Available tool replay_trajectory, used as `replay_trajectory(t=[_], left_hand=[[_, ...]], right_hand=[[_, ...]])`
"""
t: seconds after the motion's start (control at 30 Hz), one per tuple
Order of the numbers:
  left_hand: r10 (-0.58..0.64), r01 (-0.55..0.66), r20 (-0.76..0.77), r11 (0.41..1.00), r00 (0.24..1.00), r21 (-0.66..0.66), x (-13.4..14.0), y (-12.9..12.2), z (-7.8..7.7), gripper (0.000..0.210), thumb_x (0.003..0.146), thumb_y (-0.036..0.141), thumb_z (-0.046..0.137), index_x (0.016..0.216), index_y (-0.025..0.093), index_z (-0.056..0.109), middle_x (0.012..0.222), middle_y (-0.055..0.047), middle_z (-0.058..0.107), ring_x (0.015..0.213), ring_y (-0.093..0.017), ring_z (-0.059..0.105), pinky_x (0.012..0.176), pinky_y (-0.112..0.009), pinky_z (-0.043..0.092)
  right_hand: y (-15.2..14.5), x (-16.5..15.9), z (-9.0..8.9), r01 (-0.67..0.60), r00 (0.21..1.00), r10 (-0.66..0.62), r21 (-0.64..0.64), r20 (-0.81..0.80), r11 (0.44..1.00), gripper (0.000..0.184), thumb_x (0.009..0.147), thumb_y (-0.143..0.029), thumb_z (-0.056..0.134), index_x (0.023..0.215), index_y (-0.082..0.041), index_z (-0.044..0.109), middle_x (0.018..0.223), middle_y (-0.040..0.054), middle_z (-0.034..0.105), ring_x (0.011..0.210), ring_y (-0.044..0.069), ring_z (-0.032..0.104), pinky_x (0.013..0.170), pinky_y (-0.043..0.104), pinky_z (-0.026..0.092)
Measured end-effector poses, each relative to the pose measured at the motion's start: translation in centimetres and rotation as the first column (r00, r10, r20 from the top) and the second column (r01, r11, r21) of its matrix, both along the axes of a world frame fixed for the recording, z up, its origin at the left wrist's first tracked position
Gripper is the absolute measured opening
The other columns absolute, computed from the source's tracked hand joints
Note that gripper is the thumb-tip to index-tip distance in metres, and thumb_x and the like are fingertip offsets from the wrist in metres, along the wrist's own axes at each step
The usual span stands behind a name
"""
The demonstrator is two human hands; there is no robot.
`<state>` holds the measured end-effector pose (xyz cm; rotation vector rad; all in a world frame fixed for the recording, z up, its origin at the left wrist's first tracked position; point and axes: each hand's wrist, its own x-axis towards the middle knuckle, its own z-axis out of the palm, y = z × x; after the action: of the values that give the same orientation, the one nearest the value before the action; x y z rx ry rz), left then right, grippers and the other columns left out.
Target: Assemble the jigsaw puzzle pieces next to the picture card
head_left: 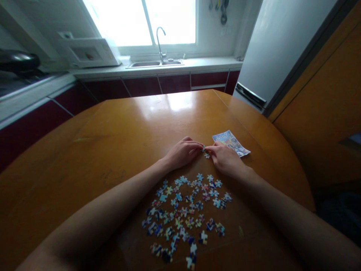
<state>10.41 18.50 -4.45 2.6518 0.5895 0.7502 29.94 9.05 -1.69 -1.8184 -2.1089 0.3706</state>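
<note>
My left hand (184, 151) and my right hand (226, 158) meet fingertip to fingertip over the table. Between them is a small puzzle piece (203, 148), with the fingers of both hands closed on its sides. Just below it another puzzle piece (207, 155) lies on the wood, close to the right fingers. A loose spread of jigsaw pieces (184, 210), mostly light blue, yellow and dark blue, covers the table between my forearms. Partly under my right hand lies a colourful printed picture sheet (231, 142); its near left corner is hidden.
Everything rests on a large wooden table (135, 128) with cut corners. Beyond its far edge stand a counter with a sink (149, 64) and faucet (160, 45), and a white microwave-like box (87, 52). A tall fridge (284, 49) rises at the right.
</note>
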Motion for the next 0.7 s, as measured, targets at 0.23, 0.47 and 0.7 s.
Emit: replay_trajectory(t=[0.23, 0.47, 0.7], left_hand=[[-0.022, 0.024, -0.05, 0.999, 0.999, 0.046, -0.1, 0.1, -0.2, 0.028, 0.097, 0.019, 0.052, 0.11, 0.028, 0.075, 0.115, 0.002, 0.075, 0.094, -0.019, 0.061, 0.089, -0.036, 0.052], [-0.005, 0.005, -0.017, 1.0, 1.0, 0.019, -0.1, 0.1, -0.2, 0.029, 0.095, 0.018, 0.053, 0.111, 0.029, 0.074, 0.114, 0.001, 0.075, 0.097, -0.019, 0.062, 0.091, -0.037, 0.052], [-0.054, 0.054, -0.047, 0.998, 0.997, 0.015, -0.2, -0.1, 0.4, 0.027, 0.096, 0.023, 0.055, 0.11, 0.031, 0.076, 0.117, 0.0, 0.074, 0.097, -0.019, 0.062, 0.092, -0.037, 0.051]], right_hand=[[0.2, 0.1, 0.1, 0.005, 1.0, -0.005, 0.008, -0.014, 1.0, 0.029, 0.097, -0.021, 0.048, 0.113, -0.023, 0.072, 0.103, 0.0108, 0.067, 0.087, 0.021, 0.062, 0.078, 0.032, 0.043], [0.6, 1.0, -0.1, 0.039, 0.993, -0.047, -0.065, -0.113, 0.997, 0.008, 0.085, -0.019, 0.065, 0.087, -0.019, 0.073, 0.085, 0.0067, 0.073, 0.076, 0.018, 0.065, 0.073, 0.029, 0.047], [0.7, 1.1, -0.3, 0.018, 0.992, -0.025, -0.055, -0.127, 0.998, 0.002, 0.081, -0.021, 0.072, 0.083, -0.021, 0.072, 0.08, 0.0033, 0.071, 0.073, 0.017, 0.063, 0.069, 0.028, 0.046]])
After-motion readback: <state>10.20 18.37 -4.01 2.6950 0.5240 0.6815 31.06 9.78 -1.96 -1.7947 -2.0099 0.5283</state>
